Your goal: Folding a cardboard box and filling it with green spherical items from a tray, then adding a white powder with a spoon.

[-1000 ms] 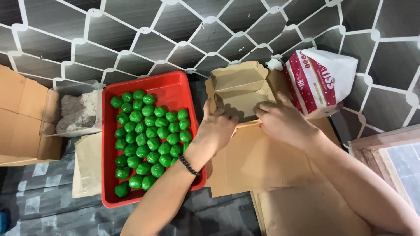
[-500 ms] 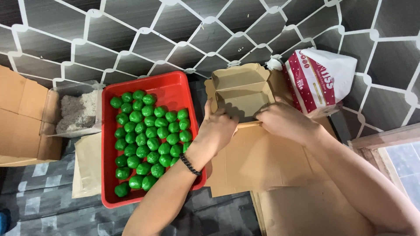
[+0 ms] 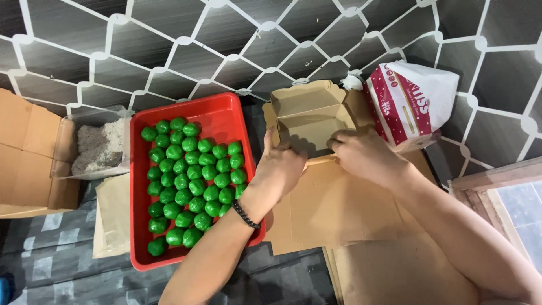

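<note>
Near: flat cardboard (image 3: 361, 214) under both forearms. Left hand (image 3: 279, 166) and right hand (image 3: 367, 155) both grip the near edge of the box (image 3: 307, 116); it lies just past the fingers, long axis left-right. Red tray (image 3: 226, 116) beside the left hand. Far: bag (image 3: 418, 101).

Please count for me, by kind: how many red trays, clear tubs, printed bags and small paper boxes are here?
Red tray: 1
Clear tub of grey crumbs: 1
Red and white printed bag: 1
Small brown paper box, held by left hand and right hand: 1
Total: 4
</note>
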